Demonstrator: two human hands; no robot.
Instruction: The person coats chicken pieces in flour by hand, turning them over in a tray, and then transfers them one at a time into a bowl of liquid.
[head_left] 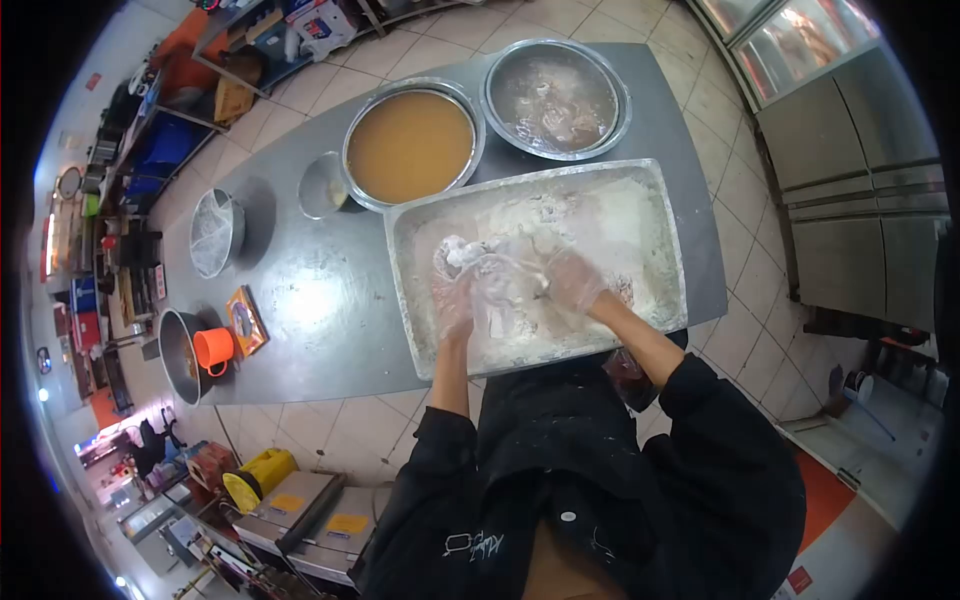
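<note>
Both my hands wear thin clear plastic gloves and are inside a large metal tray point(397, 290) of white flour point(630, 220). My left hand point(455, 298) is at the tray's left side, its fingers closed around a flour-coated lump point(460, 252), possibly meat. My right hand point(575, 280) is near the tray's middle, over the flour, and smeared by motion. Its fingers and anything in them cannot be made out. Loose flour and a few darker, partly coated bits lie around and below the hands.
Beyond the tray stand a basin of orange-brown liquid point(412, 145) and a basin holding pale pieces in cloudy liquid point(555, 105). On the steel table point(330, 350) to the left are a small bowl point(318, 190), a mesh strainer point(215, 235), an orange mug point(213, 348) and a packet point(245, 320).
</note>
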